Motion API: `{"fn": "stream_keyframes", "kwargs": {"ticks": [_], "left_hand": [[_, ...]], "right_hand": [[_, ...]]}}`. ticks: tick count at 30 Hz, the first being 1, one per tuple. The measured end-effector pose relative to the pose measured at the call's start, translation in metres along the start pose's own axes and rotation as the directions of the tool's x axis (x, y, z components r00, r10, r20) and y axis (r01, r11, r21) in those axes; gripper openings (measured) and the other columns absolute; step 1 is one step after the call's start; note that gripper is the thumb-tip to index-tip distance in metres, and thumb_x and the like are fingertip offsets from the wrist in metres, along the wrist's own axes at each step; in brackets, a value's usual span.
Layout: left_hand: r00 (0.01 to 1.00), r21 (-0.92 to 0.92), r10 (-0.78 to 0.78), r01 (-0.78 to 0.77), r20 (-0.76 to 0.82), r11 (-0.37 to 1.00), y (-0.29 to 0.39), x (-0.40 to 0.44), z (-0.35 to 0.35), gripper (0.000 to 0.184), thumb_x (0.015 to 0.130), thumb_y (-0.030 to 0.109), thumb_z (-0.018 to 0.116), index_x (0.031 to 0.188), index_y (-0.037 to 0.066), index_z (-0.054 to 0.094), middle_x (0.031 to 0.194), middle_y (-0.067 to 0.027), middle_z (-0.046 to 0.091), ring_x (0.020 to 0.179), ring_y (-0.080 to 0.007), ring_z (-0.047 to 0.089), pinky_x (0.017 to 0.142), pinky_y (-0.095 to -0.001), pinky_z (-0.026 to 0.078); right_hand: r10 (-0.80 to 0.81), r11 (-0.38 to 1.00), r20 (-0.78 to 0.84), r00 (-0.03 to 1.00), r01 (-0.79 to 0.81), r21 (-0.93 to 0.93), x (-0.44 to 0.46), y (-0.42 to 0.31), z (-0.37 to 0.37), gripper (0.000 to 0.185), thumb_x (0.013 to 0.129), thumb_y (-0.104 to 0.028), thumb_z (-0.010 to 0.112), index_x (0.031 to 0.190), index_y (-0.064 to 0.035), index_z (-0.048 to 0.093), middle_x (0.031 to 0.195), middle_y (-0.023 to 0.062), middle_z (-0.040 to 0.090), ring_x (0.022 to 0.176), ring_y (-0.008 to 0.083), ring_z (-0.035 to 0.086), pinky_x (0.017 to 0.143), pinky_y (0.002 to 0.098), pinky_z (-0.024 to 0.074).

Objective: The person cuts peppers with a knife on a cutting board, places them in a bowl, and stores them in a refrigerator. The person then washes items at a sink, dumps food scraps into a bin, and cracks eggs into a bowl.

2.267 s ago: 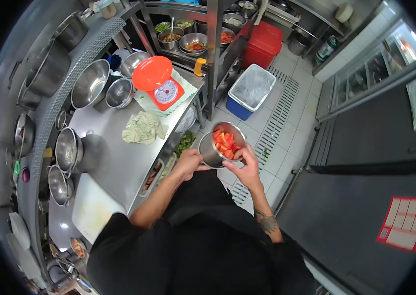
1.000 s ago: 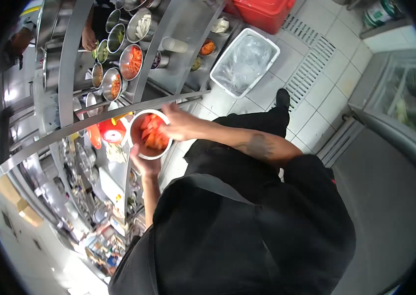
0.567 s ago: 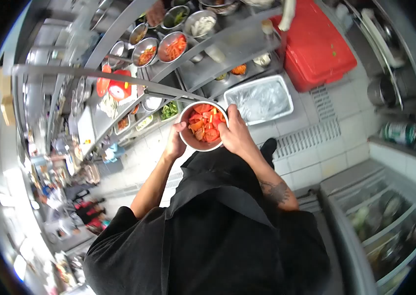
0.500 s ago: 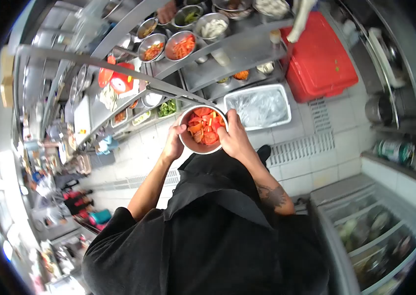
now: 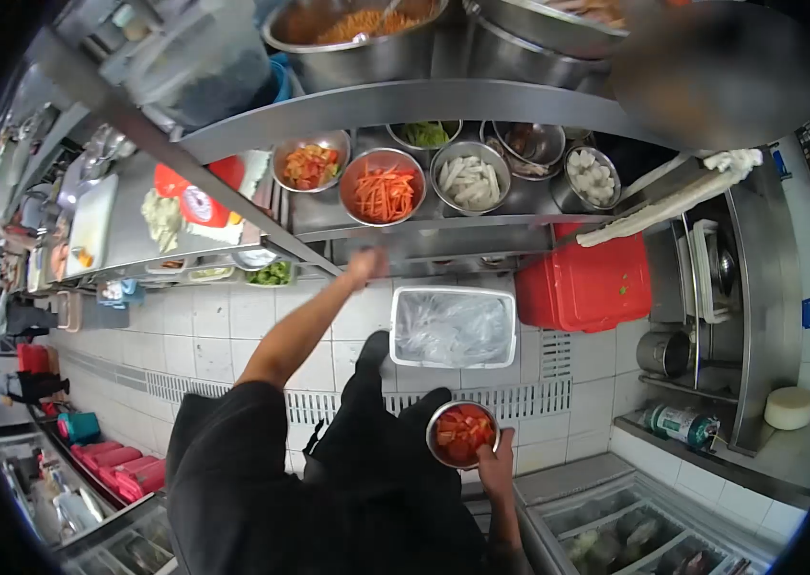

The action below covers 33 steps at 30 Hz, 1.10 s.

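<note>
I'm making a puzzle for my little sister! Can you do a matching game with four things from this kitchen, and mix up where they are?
Things:
1. Tomato pot
2. Scale
3. Bin
4. Orange strips

Places:
A. in a bowl
B. on the floor, with plastic inside
C. held in the right hand
D. on the counter

Right pairs: 1-C, 2-D, 3-B, 4-A

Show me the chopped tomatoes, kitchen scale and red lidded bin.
Chopped tomatoes (image 5: 463, 434): head view, middle of the pile.
Kitchen scale (image 5: 202, 206): head view, on the dial.
Red lidded bin (image 5: 598, 283): head view, on the lid.
</note>
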<state>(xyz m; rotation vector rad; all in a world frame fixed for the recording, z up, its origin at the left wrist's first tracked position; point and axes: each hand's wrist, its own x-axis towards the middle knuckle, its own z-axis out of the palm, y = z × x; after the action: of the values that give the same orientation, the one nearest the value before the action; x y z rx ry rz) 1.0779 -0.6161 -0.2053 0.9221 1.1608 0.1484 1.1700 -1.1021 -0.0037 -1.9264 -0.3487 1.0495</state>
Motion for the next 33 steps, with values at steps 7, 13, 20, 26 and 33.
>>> {"fn": "stream_keyframes", "kwargs": {"ticks": [7, 13, 20, 26, 33], "left_hand": [[0.974, -0.408, -0.032, -0.064, -0.224, 0.911, 0.032, 0.114, -0.001, 0.026, 0.09, 0.023, 0.058, 0.108, 0.004, 0.056, 0.1, -0.0091, 0.059, 0.089, -0.0198, 0.058, 0.075, -0.0393, 0.047], [0.936, -0.49, 0.039, -0.219, -0.351, 0.844, 0.027, 0.125, 0.017, 0.021, 0.09, 0.022, 0.059, 0.094, 0.002, 0.057, 0.085, -0.0072, 0.058, 0.077, -0.0181, 0.055, 0.066, -0.0386, 0.044], [0.781, -0.345, 0.218, -0.483, -0.585, 0.805, 0.005, 0.073, 0.033, 0.025, 0.09, 0.021, 0.06, 0.077, -0.001, 0.058, 0.068, -0.0049, 0.057, 0.063, -0.016, 0.052, 0.055, -0.0378, 0.039], [0.796, 0.317, 0.495, -0.397, -0.348, 0.861, -0.027, -0.096, 0.041, 0.03, 0.086, 0.018, 0.06, 0.064, -0.002, 0.055, 0.056, -0.0026, 0.053, 0.055, -0.009, 0.045, 0.048, -0.0318, 0.036], [0.974, 0.105, 0.148, -0.168, 0.173, 0.98, -0.07, -0.282, 0.137, 0.017, 0.093, 0.004, 0.051, 0.091, -0.001, 0.067, 0.079, -0.0056, 0.066, 0.067, -0.0114, 0.061, 0.058, -0.0271, 0.051]], "right_hand": [[0.384, 0.906, -0.381, 0.841, -0.263, 0.332, -0.042, 0.017, 0.043, 0.053, 0.081, -0.01, 0.052, 0.128, 0.0061, 0.034, 0.124, 0.021, 0.048, 0.11, 0.0277, 0.051, 0.097, 0.0343, 0.0402], [0.414, 0.816, -0.323, 0.851, -0.19, 0.546, -0.04, 0.012, 0.088, 0.047, 0.081, -0.01, 0.053, 0.125, 0.0001, 0.037, 0.119, 0.0161, 0.048, 0.106, 0.0243, 0.05, 0.094, 0.0335, 0.0413], [0.213, 0.936, -0.301, 0.93, -0.107, 0.334, -0.018, -0.012, 0.102, 0.032, 0.082, -0.01, 0.051, 0.112, -0.0021, 0.041, 0.106, 0.0127, 0.051, 0.099, 0.0202, 0.051, 0.086, 0.0321, 0.0447], [0.001, 0.958, -0.206, 0.979, 0.059, 0.281, 0.001, -0.051, 0.07, 0.044, 0.083, -0.01, 0.051, 0.124, 0.0017, 0.039, 0.115, 0.0134, 0.053, 0.106, 0.0184, 0.052, 0.089, 0.0295, 0.0453], [-0.053, 0.871, -0.269, 0.962, 0.176, 0.459, -0.022, -0.074, 0.007, 0.041, 0.086, -0.003, 0.049, 0.126, 0.0, 0.042, 0.112, 0.0095, 0.054, 0.102, 0.0163, 0.051, 0.089, 0.0303, 0.0446]]}}
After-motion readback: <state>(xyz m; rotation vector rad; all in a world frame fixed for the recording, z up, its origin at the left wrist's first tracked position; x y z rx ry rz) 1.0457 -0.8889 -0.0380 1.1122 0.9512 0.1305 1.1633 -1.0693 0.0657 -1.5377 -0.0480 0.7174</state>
